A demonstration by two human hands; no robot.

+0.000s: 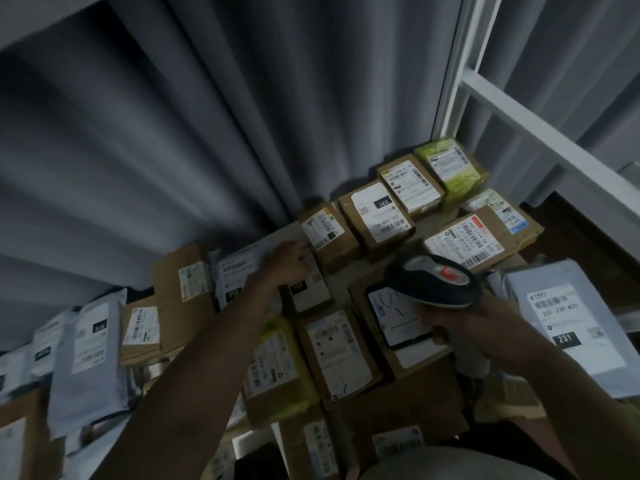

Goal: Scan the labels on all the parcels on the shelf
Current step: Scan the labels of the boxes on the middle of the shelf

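Parcels cover the shelf (429, 221) almost edge to edge, so little bare surface shows. A narrow strip of bare shelf runs between the back row of cardboard boxes (377, 216) and the front ones, widest just ahead of the box with the "231" label. Behind the back row a grey curtain (173, 133) hangs close, closing that side. On the right a white frame post (457, 64) and its slanting rail (554, 133) bound the corner. Grey mailer bags (86, 348) overlap on the left. Above the parcels the space is open, and both arms reach in over them.
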